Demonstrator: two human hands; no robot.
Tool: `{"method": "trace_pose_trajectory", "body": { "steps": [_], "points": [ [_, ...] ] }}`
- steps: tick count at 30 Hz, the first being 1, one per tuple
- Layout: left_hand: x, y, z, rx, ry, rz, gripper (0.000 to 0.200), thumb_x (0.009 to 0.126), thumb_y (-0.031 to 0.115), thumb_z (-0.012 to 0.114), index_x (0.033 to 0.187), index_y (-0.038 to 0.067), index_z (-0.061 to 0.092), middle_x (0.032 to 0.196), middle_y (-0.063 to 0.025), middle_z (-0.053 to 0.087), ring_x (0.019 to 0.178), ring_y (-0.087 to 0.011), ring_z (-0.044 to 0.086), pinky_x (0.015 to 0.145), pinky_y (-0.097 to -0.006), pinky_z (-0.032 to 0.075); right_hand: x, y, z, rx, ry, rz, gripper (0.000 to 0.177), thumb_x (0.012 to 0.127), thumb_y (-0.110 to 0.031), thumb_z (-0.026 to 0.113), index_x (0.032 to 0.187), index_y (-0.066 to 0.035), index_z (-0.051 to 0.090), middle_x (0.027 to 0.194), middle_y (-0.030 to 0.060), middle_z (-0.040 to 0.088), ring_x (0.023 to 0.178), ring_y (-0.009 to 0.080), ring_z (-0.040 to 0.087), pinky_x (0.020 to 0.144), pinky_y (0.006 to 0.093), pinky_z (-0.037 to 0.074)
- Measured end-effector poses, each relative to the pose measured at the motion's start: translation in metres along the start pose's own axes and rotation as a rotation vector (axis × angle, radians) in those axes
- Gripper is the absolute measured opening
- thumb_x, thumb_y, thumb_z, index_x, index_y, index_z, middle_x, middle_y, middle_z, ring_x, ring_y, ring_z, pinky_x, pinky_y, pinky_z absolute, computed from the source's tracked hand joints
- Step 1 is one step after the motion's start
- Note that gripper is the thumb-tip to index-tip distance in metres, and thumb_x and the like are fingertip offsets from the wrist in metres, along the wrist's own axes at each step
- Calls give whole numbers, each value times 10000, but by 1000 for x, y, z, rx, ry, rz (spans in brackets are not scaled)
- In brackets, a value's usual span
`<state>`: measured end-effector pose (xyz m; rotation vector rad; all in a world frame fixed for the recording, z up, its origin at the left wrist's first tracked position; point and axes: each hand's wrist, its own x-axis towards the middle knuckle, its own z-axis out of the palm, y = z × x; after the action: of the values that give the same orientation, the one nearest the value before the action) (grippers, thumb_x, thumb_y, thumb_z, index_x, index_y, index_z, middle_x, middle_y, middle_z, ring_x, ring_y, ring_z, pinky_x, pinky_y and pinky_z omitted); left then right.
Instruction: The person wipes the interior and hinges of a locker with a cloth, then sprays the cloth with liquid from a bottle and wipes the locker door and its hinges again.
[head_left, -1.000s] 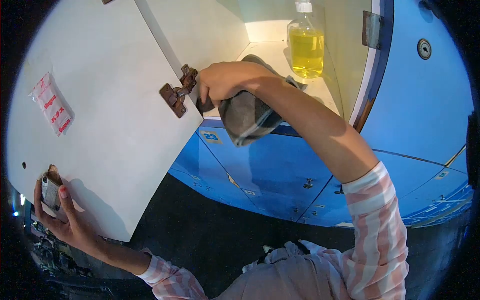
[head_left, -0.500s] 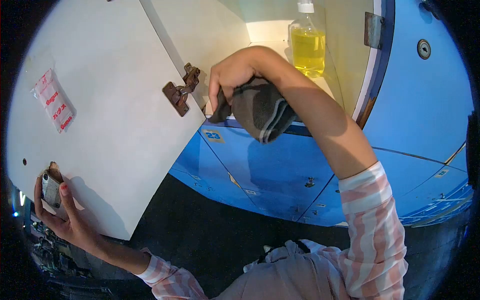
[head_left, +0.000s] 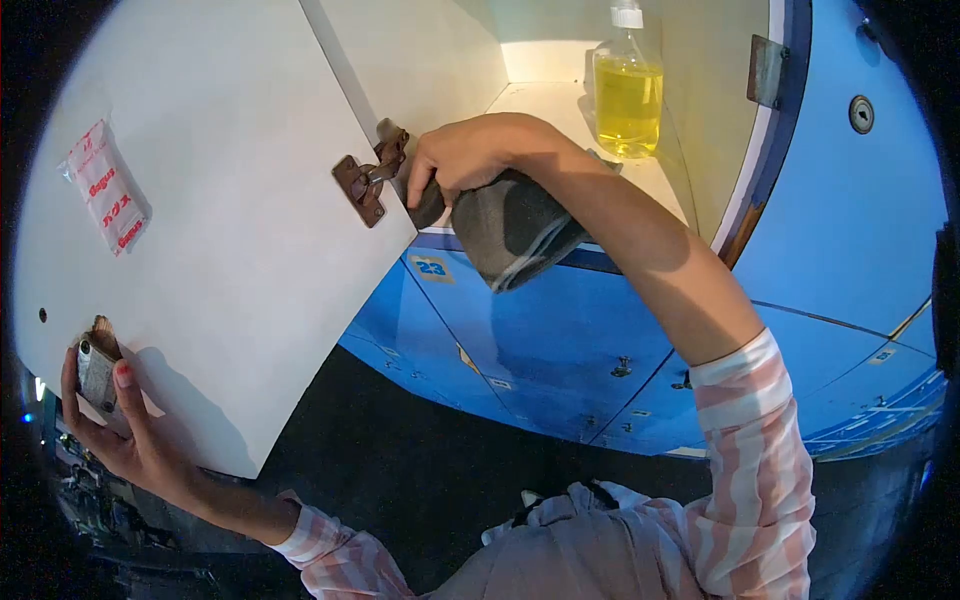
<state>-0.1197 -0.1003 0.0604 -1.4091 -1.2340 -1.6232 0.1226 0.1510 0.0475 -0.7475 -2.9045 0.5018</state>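
Note:
My right hand [head_left: 475, 155] is closed around a dark grey patterned cloth [head_left: 515, 225], pressing part of it at the front left corner of the open locker, beside the rusty hinge [head_left: 370, 180]. The rest of the cloth hangs over the locker's front edge. At the lower left, my left hand [head_left: 135, 450] grips the metal lock [head_left: 97, 372] on the inner face of the white locker door [head_left: 220, 250], with thumb and fingers on either side. Inside the locker stands a clear bottle of yellow liquid [head_left: 628, 105] with a white top.
A small white packet with red print [head_left: 107, 190] is stuck to the door. Blue lockers [head_left: 540, 320] lie below and to the right, one labelled 23 [head_left: 431, 268]. A metal strike plate [head_left: 767, 70] is on the right frame. Dark floor [head_left: 400, 480] lies beneath.
My right hand has shifted slightly left with the cloth, closer to the hinge, and the cloth's folds have changed. My left hand stays on the lock. The view has shifted slightly.

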Motion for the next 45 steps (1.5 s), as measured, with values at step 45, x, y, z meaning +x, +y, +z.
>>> {"method": "trace_pose_trajectory", "body": {
  "steps": [45],
  "points": [
    [2, -11, -3, -42, -7, 20, 413, 788, 200, 621, 1153, 91, 461, 1161, -82, 463, 1028, -189, 497, 867, -332, 462, -8, -18, 3, -53, 117, 50, 351, 586, -7, 514, 893, -87, 665, 879, 115, 634, 817, 256, 584, 685, 335, 445]
  ]
}}
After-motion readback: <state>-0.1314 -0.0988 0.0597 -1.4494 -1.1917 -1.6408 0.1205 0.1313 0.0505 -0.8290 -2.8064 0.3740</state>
